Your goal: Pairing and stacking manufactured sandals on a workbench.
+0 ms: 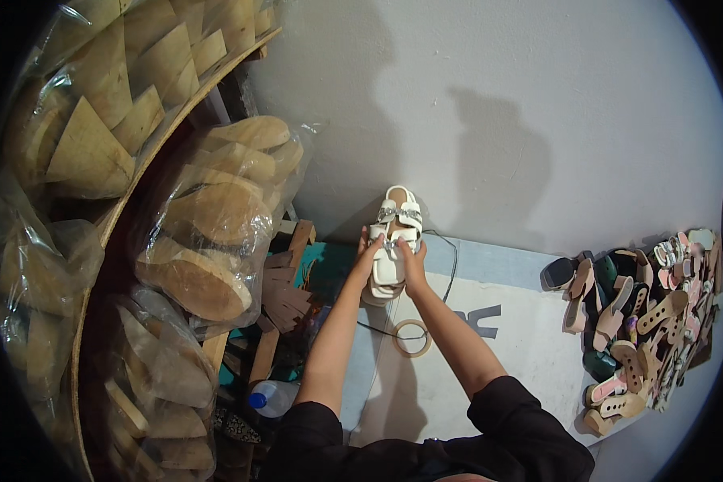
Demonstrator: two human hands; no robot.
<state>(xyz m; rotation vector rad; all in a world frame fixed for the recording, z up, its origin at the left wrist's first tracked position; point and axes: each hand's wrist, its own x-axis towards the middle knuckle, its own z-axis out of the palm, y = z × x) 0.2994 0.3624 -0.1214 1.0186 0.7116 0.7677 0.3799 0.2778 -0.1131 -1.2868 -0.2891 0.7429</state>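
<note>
In front of me, by the wall, I hold a pair of white sandals (390, 266) between both hands. They have broad straps with silvery chain-like trim, and one seems to lie over the other. My left hand (366, 255) is closed around their left side. On the opposite side my right hand (414, 267) grips them, its thumb up on the straps. The undersides and some of my fingers are hidden. Below the sandals, a tan ring like a tape roll (426, 341) lies on the pale table (490, 361), between my forearms.
Wooden shoe soles in clear plastic bags (217, 210) fill the curved-looking shelf (104, 229) at left. A blue-capped bottle (271, 399) is beside my left elbow. Many sandals (635, 321) crowd the table's right end. A black cable (455, 261) runs behind my hands to the wall (490, 96).
</note>
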